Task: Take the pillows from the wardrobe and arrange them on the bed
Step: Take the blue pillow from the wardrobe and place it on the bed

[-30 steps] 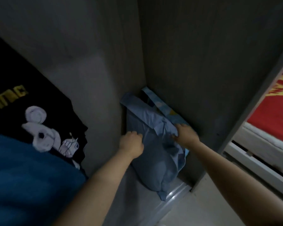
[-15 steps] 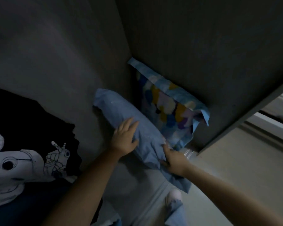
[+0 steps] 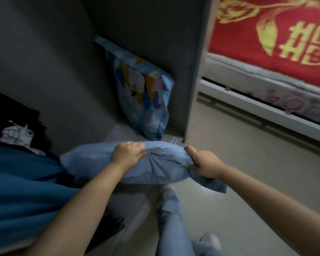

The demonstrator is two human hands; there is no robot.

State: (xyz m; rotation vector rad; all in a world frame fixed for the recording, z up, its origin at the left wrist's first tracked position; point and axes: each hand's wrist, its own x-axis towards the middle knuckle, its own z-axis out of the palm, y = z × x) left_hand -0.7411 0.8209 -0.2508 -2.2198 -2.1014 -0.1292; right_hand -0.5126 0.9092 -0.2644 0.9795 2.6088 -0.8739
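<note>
While the wardrobe (image 3: pixel 140 24) stands open, a patterned pillow (image 3: pixel 144 97) in blue, yellow and purple leans upright in its back right corner, its lower end on the wardrobe floor. The plain blue pillow (image 3: pixel 137 163) is out in front of the wardrobe's front edge, held level above the room floor (image 3: pixel 248 163). The left hand (image 3: pixel 127 154) is closed over its top edge near the middle, bunching the cloth; the right hand (image 3: pixel 203 163) is closed around its right end. Beyond the wardrobe's right side panel lies the bed (image 3: pixel 266 89), under a red cover (image 3: pixel 266 34) with yellow figures.
</note>
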